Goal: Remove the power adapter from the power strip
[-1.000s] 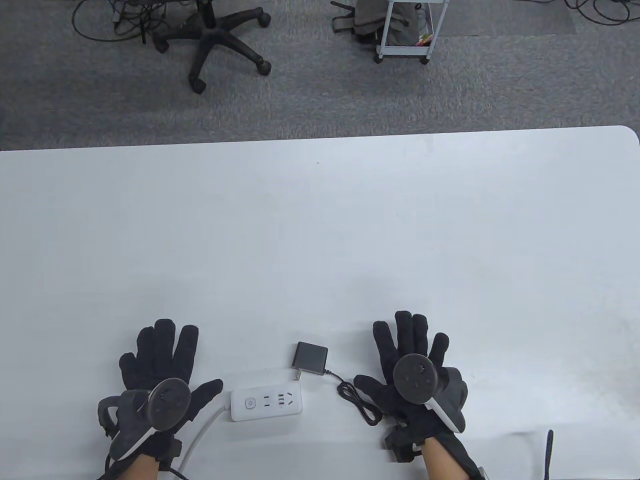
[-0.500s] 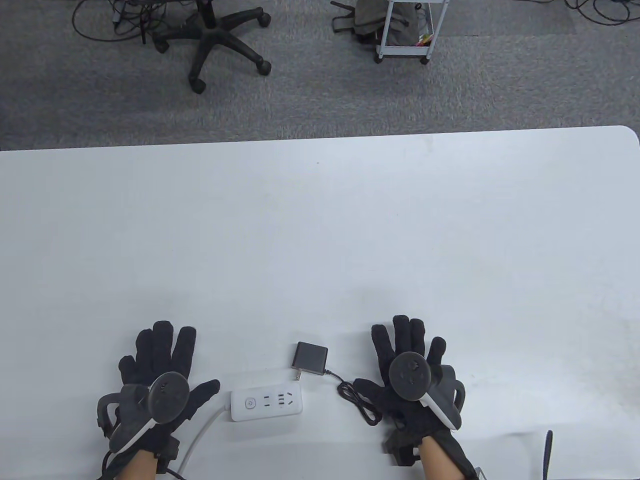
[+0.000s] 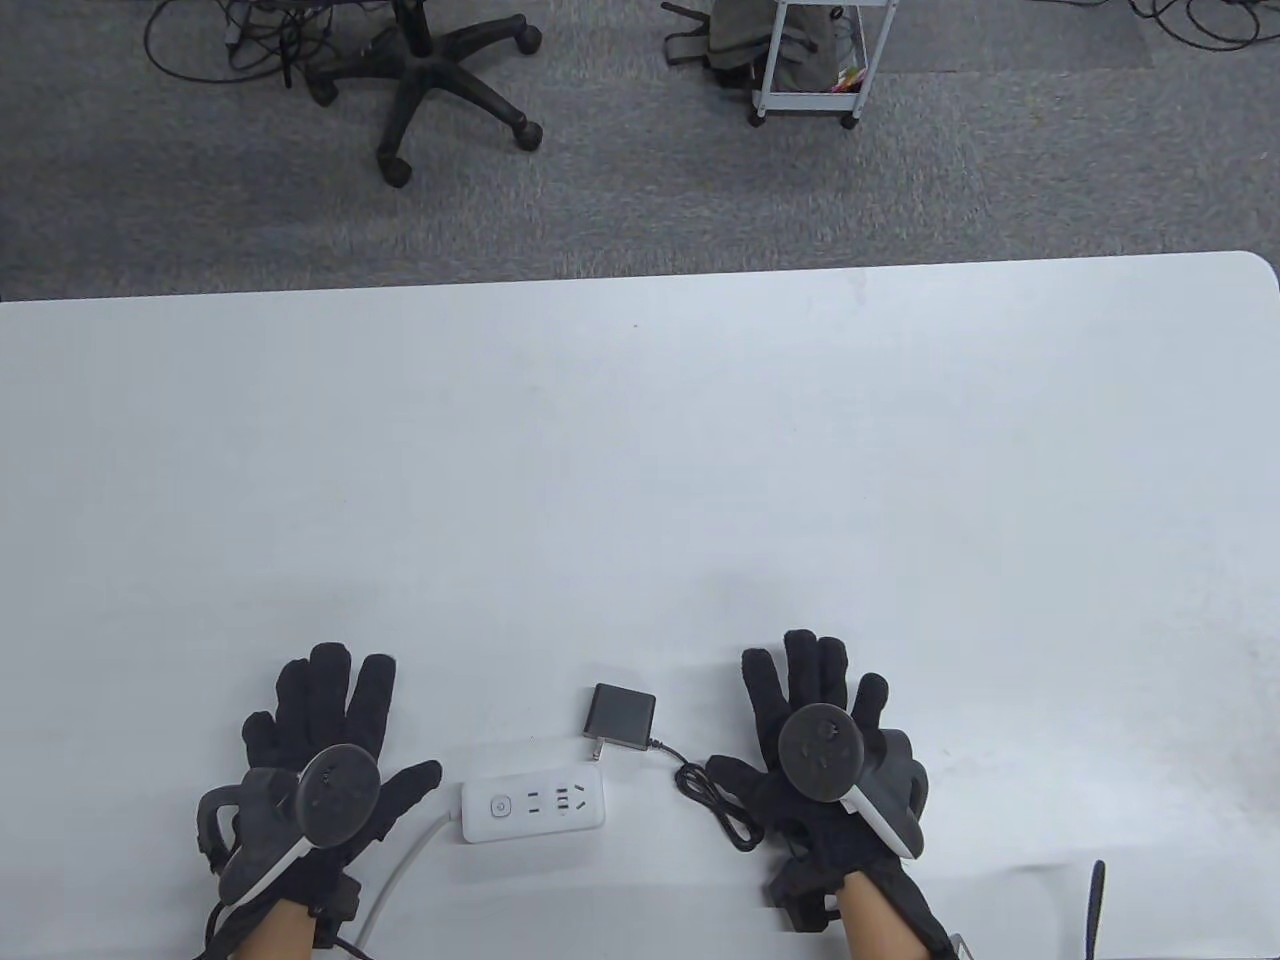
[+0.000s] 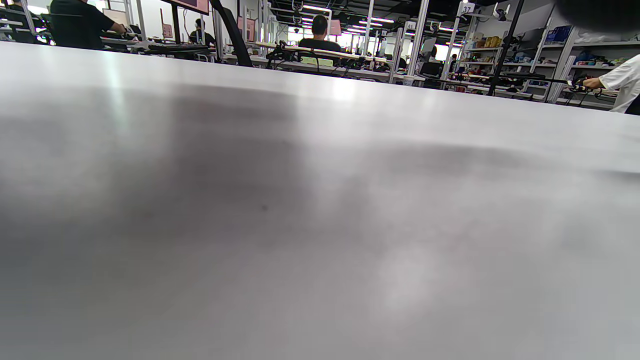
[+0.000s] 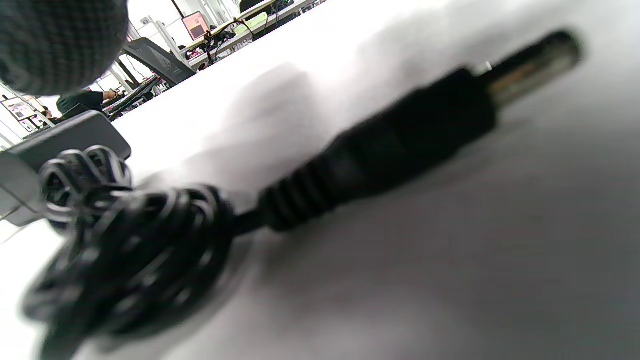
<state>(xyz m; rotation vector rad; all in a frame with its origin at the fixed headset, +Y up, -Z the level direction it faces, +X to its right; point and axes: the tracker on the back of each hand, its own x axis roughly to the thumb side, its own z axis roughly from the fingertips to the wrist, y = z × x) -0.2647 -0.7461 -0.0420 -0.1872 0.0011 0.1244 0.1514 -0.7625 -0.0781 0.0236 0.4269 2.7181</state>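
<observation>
A white power strip [image 3: 533, 806] lies near the table's front edge, its sockets bare. The dark power adapter [image 3: 621, 716] lies on the table just behind its right end, prongs out and free of the strip. Its black cord [image 3: 712, 800] coils to the right and shows close up in the right wrist view [image 5: 135, 250] with its barrel plug [image 5: 425, 135]. My left hand [image 3: 320, 735] lies flat, fingers spread, left of the strip. My right hand [image 3: 810, 720] lies flat, fingers spread, right of the adapter, over part of the cord. Both hands hold nothing.
The strip's white cable [image 3: 400, 870] runs off the front edge by my left wrist. A black strap [image 3: 1097, 900] hangs at the front right edge. An office chair [image 3: 430, 70] and a white cart [image 3: 810, 60] stand on the carpet beyond the table.
Both hands drew back slightly toward the front edge a second ago, and have stayed still since. The adapter and strip have not moved.
</observation>
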